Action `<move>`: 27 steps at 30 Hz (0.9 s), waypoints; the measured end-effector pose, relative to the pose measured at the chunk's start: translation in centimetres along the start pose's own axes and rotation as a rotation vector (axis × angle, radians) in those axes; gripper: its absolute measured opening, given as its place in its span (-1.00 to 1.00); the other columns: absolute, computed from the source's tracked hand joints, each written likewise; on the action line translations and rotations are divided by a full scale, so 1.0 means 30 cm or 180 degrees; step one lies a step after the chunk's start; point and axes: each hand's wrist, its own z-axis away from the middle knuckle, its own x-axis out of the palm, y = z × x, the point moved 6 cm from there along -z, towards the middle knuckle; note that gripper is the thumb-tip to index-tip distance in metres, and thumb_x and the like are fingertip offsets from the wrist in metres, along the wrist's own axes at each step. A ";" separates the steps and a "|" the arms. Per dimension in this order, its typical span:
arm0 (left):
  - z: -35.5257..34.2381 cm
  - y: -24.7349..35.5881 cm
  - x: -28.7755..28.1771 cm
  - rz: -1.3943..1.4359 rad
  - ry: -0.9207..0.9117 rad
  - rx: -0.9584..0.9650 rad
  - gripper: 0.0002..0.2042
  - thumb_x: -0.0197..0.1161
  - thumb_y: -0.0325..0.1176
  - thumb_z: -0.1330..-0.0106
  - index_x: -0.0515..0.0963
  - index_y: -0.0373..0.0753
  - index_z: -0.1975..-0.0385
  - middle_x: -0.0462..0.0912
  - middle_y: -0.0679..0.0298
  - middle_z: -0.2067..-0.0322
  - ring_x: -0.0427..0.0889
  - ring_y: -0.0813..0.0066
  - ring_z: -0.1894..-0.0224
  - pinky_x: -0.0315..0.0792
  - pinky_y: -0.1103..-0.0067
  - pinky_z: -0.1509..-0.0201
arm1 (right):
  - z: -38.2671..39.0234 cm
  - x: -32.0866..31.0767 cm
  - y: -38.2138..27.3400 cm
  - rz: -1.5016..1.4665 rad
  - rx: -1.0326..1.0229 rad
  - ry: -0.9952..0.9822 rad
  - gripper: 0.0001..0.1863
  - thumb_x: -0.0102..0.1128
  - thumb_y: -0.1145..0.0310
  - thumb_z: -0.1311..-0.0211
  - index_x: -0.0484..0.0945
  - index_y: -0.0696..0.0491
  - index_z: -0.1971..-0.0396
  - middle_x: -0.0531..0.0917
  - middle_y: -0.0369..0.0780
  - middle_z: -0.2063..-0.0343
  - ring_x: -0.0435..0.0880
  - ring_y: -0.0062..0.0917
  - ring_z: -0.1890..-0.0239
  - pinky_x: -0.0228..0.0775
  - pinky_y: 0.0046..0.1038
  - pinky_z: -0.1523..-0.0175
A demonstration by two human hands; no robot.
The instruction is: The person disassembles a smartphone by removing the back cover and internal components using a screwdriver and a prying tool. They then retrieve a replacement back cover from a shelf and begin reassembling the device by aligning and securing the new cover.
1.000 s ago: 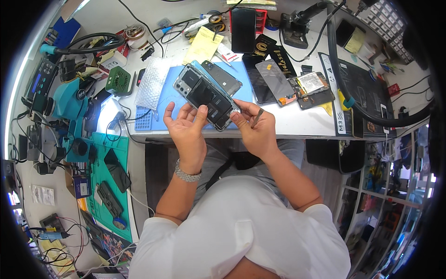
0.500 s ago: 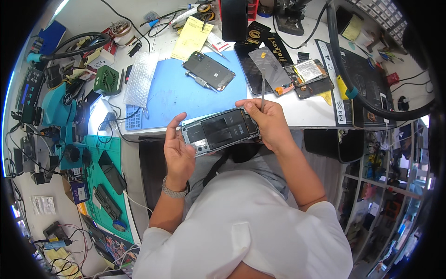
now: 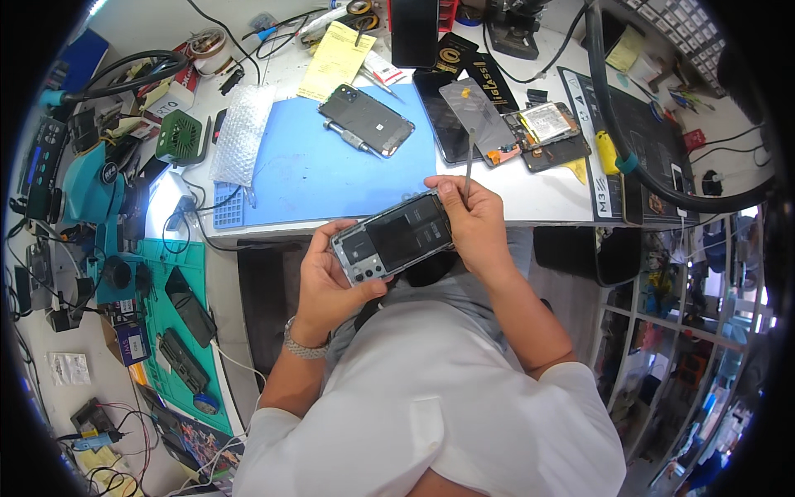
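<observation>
My left grip (image 3: 327,288) holds the camera end of the opened smartphone (image 3: 391,240); my right grip (image 3: 480,225) has its other end and a slim metal tool (image 3: 469,170). The opened smartphone slants near the counter's (image 3: 542,203) front edge; blue mat (image 3: 290,178) spreads from there toward a black smartphone (image 3: 373,121).

Right there, your right hand (image 3: 476,224) covered one end of the opened phone (image 3: 406,236), and some fingertips of your left hand (image 3: 327,286) were out of sight behind the other! The slim tool's (image 3: 469,170) lower end was lost in your grip. The phone's finest fittings? Too small to tell! Up top, the edge cropped the dark upright phone (image 3: 414,33) and the red box (image 3: 448,15); right, the shelves' (image 3: 696,356) contents blurred.
</observation>
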 end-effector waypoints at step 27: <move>0.017 -0.111 0.002 -0.1842 -0.0324 -0.0215 -0.73 0.36 -0.54 -0.45 0.45 -0.34 -0.05 0.68 0.23 0.16 0.65 0.65 0.09 0.57 0.67 0.04 | 0.228 0.042 0.036 0.0249 -0.0698 -0.0572 -0.68 0.20 0.91 -0.20 0.64 0.26 0.11 0.54 -0.08 -0.14 0.66 -0.38 -0.13 0.57 -0.45 -0.22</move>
